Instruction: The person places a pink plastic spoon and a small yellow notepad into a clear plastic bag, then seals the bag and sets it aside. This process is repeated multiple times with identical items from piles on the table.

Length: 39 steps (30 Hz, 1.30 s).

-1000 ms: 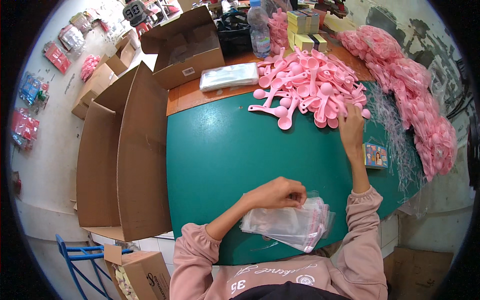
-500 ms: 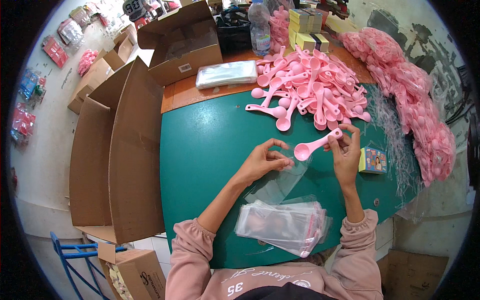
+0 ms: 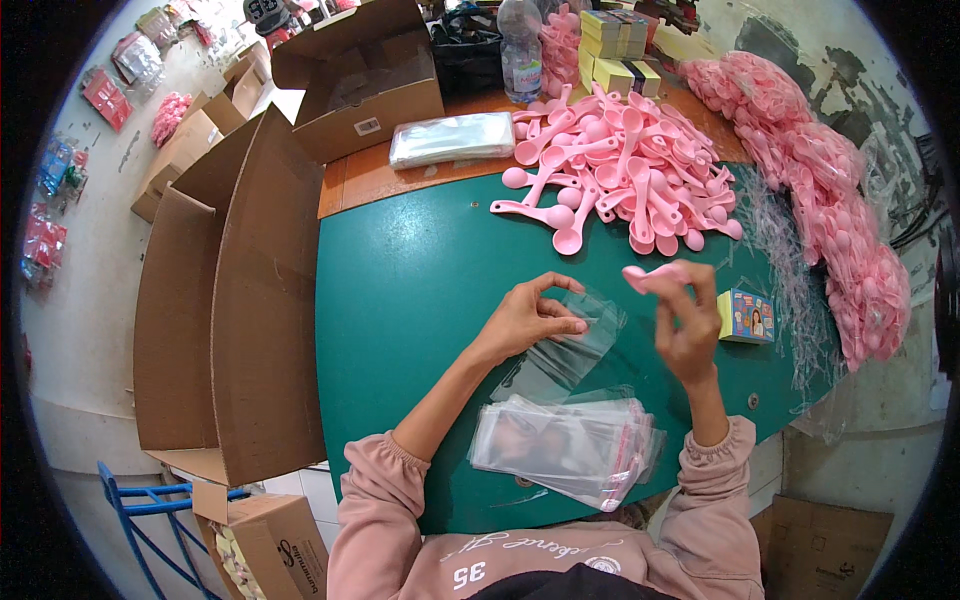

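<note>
My left hand (image 3: pixel 535 318) pinches a clear plastic bag (image 3: pixel 575 345) between thumb and fingers, and the bag hangs toward the right over the green table. To its right, my right hand (image 3: pixel 688 325) is raised and grips a pink measuring spoon (image 3: pixel 648 279); the fingers hide part of its handle and are a little blurred. Spoon and bag are apart. Below the hands lies a stack of clear plastic bags (image 3: pixel 555 447). Beyond them spreads a heap of pink spoons (image 3: pixel 640 170).
A small stack of printed cards (image 3: pixel 747 317) stands right of my right hand. Bagged pink spoons (image 3: pixel 815 190) line the right edge. At the back are a wrapped pack of bags (image 3: pixel 452 140), a water bottle (image 3: pixel 520 55) and an open carton (image 3: pixel 355 85). A tall carton (image 3: pixel 265 310) stands left.
My right hand has turned, tilting the spoon so its bowl has moved right and up, away from my left hand. The bag in my left hand now lies more spread out to the right.
</note>
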Motion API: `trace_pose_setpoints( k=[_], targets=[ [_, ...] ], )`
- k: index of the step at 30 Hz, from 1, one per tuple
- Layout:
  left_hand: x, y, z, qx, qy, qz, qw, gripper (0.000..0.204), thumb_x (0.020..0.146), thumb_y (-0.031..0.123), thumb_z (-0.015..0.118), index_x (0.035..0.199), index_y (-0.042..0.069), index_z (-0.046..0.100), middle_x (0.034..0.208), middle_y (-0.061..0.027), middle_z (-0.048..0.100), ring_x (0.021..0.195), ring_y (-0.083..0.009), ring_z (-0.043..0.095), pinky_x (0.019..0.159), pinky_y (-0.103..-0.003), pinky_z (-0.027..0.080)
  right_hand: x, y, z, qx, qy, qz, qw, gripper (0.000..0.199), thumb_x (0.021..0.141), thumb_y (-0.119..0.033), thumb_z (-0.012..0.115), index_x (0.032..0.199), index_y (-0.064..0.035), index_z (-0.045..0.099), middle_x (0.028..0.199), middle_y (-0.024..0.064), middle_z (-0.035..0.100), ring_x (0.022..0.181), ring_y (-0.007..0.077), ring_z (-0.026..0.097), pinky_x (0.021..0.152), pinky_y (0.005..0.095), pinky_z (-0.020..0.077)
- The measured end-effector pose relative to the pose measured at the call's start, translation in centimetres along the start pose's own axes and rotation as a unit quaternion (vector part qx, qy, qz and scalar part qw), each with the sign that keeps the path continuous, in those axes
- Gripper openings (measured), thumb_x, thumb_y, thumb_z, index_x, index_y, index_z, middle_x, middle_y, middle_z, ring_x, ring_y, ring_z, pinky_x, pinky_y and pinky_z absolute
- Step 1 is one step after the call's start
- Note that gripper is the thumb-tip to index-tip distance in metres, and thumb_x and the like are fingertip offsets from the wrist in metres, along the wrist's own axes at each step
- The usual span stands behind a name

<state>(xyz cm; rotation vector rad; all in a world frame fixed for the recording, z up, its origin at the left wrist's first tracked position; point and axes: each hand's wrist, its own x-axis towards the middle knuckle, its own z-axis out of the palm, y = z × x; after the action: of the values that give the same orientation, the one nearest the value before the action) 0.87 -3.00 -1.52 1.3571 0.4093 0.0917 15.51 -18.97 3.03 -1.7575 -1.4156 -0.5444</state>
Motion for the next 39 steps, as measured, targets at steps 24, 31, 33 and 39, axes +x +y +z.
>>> trace_pose_setpoints(
  k=[24,31,33,39],
  targets=[
    [-0.2,-0.5,-0.4,0.036,-0.029,0.013,0.999,0.027,0.079,0.016,0.066,0.099,-0.001,0.057,0.080,-0.0090,0.064,0.073,-0.0129,0.062,0.067,-0.025,0.050,4.2,15.6,-10.4,-0.399,-0.062,0.100,0.910,0.015,0.077,-0.015,0.060,0.085,-0.0032,0.063,0.090,0.0124,0.055,0.086,0.0300,0.054,0.076,0.0407,0.0428],
    [0.3,-0.4,0.0,0.007,-0.049,0.035,0.998,0.022,0.086,0.020,0.056,0.094,-0.001,0.058,0.087,-0.0083,0.065,0.077,-0.0128,0.061,0.072,-0.025,0.049,4.7,17.0,-14.1,-0.508,-0.083,0.293,0.806,0.025,0.083,-0.028,0.054,0.089,-0.0068,0.065,0.097,0.0098,0.056,0.097,0.0275,0.052,0.081,0.0470,0.0394],
    [0.3,-0.8,-0.2,0.004,-0.051,0.033,0.998,0.021,0.086,0.019,0.057,0.094,0.000,0.059,0.086,-0.0079,0.065,0.077,-0.0121,0.061,0.071,-0.024,0.049,4.7,16.6,-13.7,-0.484,-0.066,0.276,0.828,0.024,0.083,-0.028,0.054,0.090,-0.0078,0.065,0.099,0.0088,0.056,0.099,0.0266,0.051,0.082,0.0490,0.0382],
    [0.4,-0.7,0.2,0.007,-0.034,0.023,0.999,0.018,0.084,0.017,0.059,0.090,0.000,0.060,0.082,-0.0065,0.065,0.074,-0.0096,0.060,0.065,-0.022,0.047,4.0,16.2,-12.5,-0.582,0.042,0.120,0.804,0.023,0.083,-0.023,0.056,0.103,-0.0162,0.064,0.099,0.0075,0.057,0.096,0.0246,0.053,0.080,0.0456,0.0402]
  ],
)
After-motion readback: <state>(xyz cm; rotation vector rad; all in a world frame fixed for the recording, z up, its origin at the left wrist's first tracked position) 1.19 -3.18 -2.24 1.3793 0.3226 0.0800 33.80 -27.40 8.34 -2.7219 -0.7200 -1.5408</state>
